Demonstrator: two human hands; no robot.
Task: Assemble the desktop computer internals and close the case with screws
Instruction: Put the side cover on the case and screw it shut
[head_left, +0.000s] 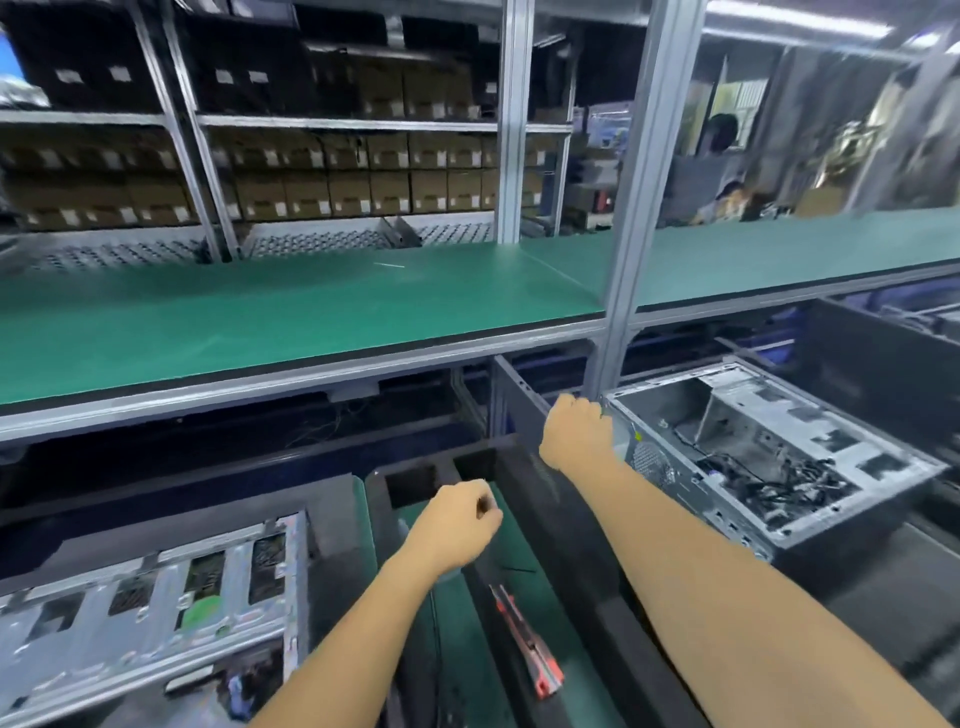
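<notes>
Two bare forearms are seen rising from the bottom edge of the frame. At lower centre, the left hand (457, 525) is held above a green mat (467, 649) with fingers curled into a loose fist; whether anything is pinched cannot be told. A red-and-black tool (527, 642) is seen lying below it. Right of centre, the right hand (576, 436) is clenched at the near corner of an open computer case (779, 457), though the exact hold is hidden. Loose cables (774, 483) are visible inside. A second chassis (150, 613) is placed at lower left.
</notes>
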